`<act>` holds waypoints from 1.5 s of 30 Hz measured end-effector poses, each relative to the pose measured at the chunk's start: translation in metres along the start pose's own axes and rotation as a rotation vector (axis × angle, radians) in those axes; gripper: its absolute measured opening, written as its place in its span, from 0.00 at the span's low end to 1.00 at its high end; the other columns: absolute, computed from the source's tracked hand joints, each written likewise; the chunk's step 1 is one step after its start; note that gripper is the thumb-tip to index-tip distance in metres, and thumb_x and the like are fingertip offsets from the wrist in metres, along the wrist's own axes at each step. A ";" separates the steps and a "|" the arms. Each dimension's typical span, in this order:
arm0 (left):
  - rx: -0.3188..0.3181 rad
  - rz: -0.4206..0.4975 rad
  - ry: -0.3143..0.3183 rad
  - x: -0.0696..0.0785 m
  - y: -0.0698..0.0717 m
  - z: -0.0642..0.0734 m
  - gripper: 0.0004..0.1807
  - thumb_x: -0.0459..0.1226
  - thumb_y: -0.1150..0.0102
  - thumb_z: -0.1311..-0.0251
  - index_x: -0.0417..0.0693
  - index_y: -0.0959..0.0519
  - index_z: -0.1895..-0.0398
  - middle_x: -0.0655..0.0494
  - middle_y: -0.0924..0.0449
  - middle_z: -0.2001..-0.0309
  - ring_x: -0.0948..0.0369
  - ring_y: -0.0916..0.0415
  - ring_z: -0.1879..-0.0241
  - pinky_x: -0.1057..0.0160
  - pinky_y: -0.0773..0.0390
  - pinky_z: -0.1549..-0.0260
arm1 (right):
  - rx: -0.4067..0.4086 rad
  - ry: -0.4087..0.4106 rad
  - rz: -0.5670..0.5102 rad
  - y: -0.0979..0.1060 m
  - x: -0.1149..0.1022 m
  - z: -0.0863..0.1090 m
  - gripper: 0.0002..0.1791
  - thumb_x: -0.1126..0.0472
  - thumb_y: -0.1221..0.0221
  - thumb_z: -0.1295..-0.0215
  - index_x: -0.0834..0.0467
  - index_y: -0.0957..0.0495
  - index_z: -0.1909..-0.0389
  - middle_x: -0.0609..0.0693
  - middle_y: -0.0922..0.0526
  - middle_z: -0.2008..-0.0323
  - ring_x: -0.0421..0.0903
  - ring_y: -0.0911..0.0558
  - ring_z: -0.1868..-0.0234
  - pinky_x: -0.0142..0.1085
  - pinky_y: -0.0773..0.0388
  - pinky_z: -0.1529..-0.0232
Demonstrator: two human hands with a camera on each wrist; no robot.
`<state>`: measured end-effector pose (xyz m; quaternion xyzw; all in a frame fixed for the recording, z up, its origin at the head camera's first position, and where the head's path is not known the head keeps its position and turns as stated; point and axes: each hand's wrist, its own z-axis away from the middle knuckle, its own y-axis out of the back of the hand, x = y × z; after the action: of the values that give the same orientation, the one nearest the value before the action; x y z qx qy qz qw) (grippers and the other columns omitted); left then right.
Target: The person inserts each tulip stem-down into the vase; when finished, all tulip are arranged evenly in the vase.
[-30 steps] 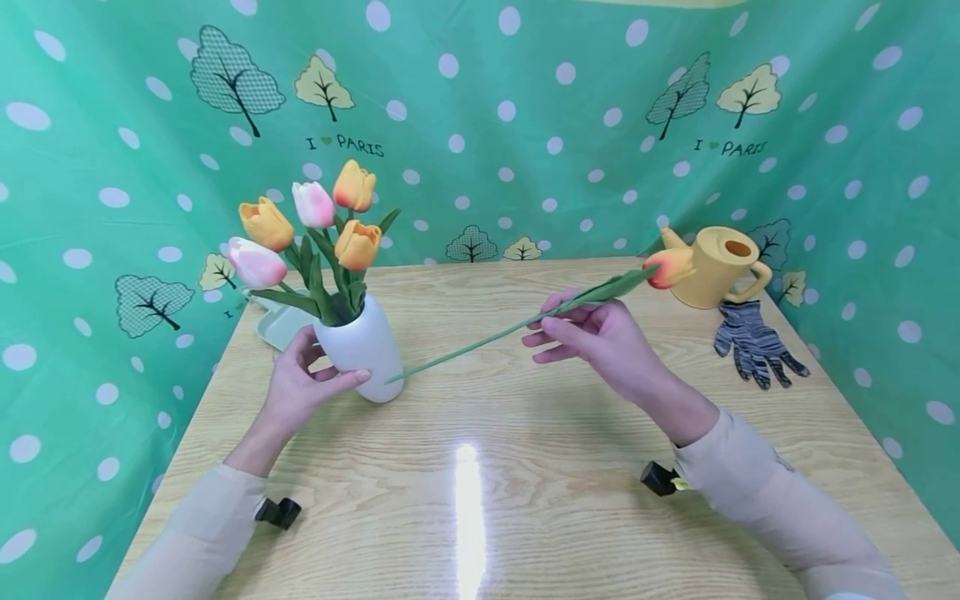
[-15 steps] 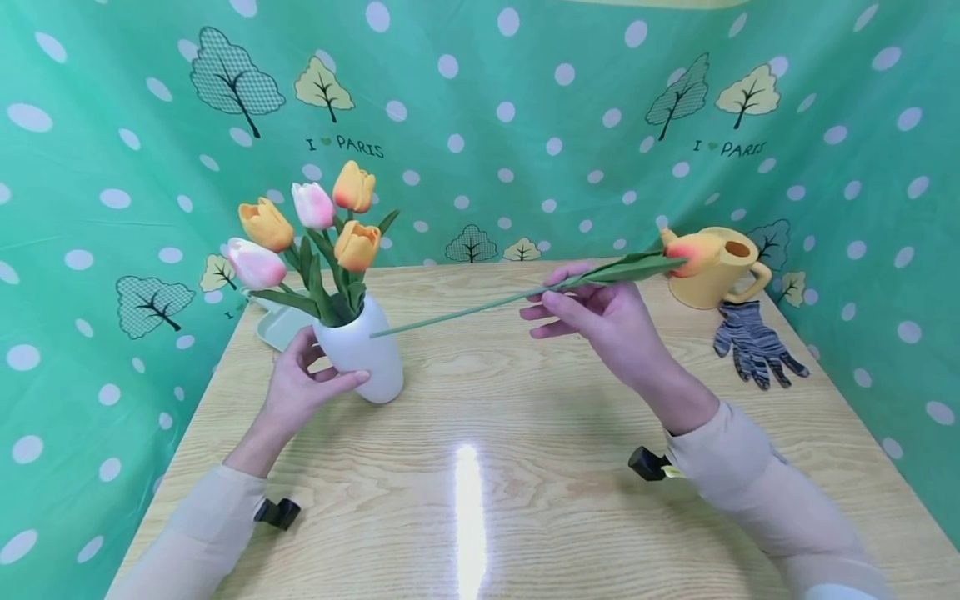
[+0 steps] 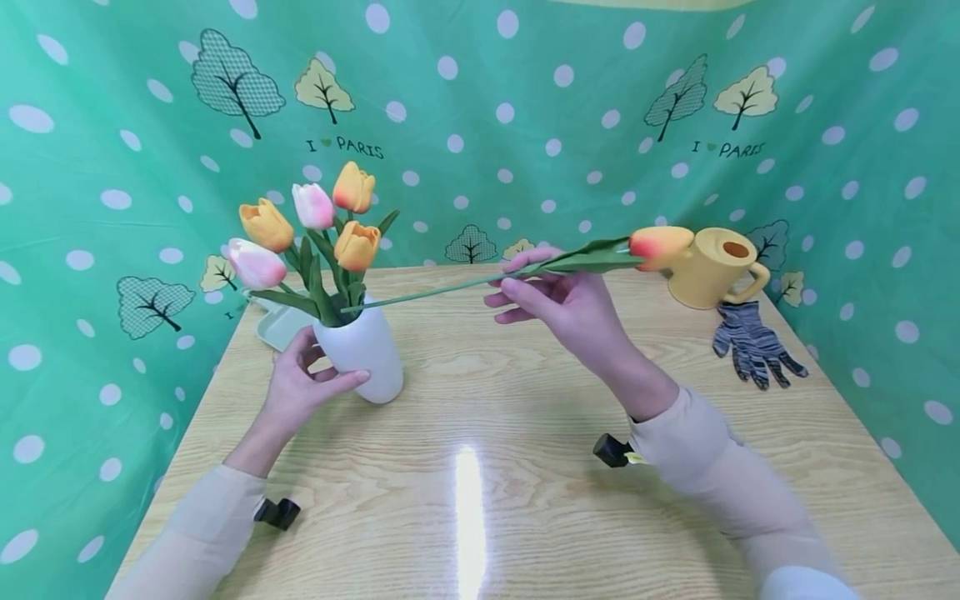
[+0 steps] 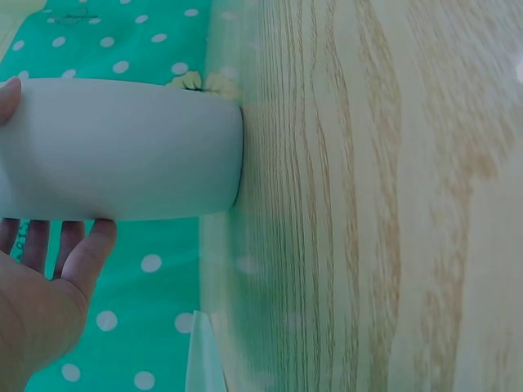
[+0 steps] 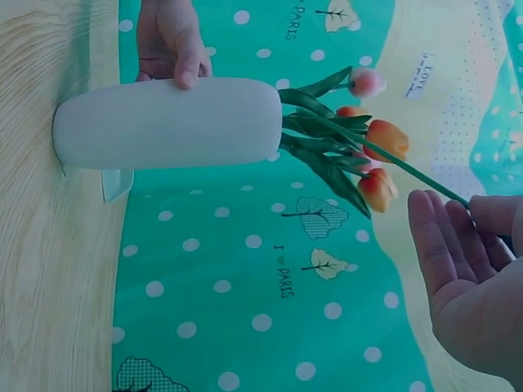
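A white vase (image 3: 367, 354) stands on the table at the left, holding several pink-white and orange tulips (image 3: 357, 247). My left hand (image 3: 300, 383) grips the vase's side, thumb in front and fingers behind. My right hand (image 3: 573, 308) pinches the green stem of one orange-red tulip (image 3: 662, 243) between thumb and fingers. That tulip lies nearly level, its bloom to the right and its stem end at the vase's mouth. In the right wrist view the stem (image 5: 409, 171) runs from my fingers to the vase opening; whether its tip is inside cannot be told.
A yellow watering can (image 3: 708, 279) stands at the back right, behind the bloom. In front of it lies a grey striped glove (image 3: 753, 342). A pale tray-like piece (image 3: 281, 329) sits behind the vase. A green polka-dot curtain (image 3: 480, 125) surrounds the wooden table (image 3: 540, 500).
My right hand has moved left and slightly up with the tulip. Its stem end has risen from beside the vase's lower body to the mouth. My left hand and the vase stay put.
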<state>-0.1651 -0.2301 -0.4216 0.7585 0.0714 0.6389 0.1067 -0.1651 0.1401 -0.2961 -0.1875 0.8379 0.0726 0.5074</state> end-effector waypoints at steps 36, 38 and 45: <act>-0.001 0.041 0.025 -0.002 -0.003 -0.002 0.44 0.32 0.21 0.49 0.50 0.34 0.29 0.49 0.30 0.36 0.53 0.30 0.41 0.66 0.16 0.51 | -0.138 -0.051 -0.080 -0.058 0.011 -0.046 0.09 0.73 0.38 0.32 0.68 0.19 0.52 0.61 0.13 0.54 0.58 0.12 0.56 0.54 0.13 0.60; -0.004 0.034 0.021 -0.001 -0.001 -0.001 0.44 0.33 0.21 0.49 0.51 0.34 0.29 0.49 0.31 0.36 0.53 0.30 0.41 0.66 0.17 0.51 | -0.151 -0.050 -0.069 -0.062 0.013 -0.050 0.10 0.72 0.37 0.32 0.68 0.19 0.52 0.60 0.13 0.56 0.59 0.12 0.56 0.52 0.13 0.59; 0.004 0.020 0.009 -0.002 -0.002 -0.001 0.44 0.32 0.21 0.48 0.51 0.34 0.29 0.49 0.30 0.37 0.53 0.30 0.42 0.68 0.17 0.53 | -0.167 -0.099 -0.049 -0.073 0.020 -0.061 0.13 0.69 0.35 0.33 0.67 0.18 0.50 0.58 0.12 0.57 0.56 0.12 0.57 0.50 0.12 0.58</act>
<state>-0.1666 -0.2282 -0.4236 0.7565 0.0655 0.6432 0.0985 -0.1951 0.0491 -0.2793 -0.2456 0.7981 0.1390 0.5323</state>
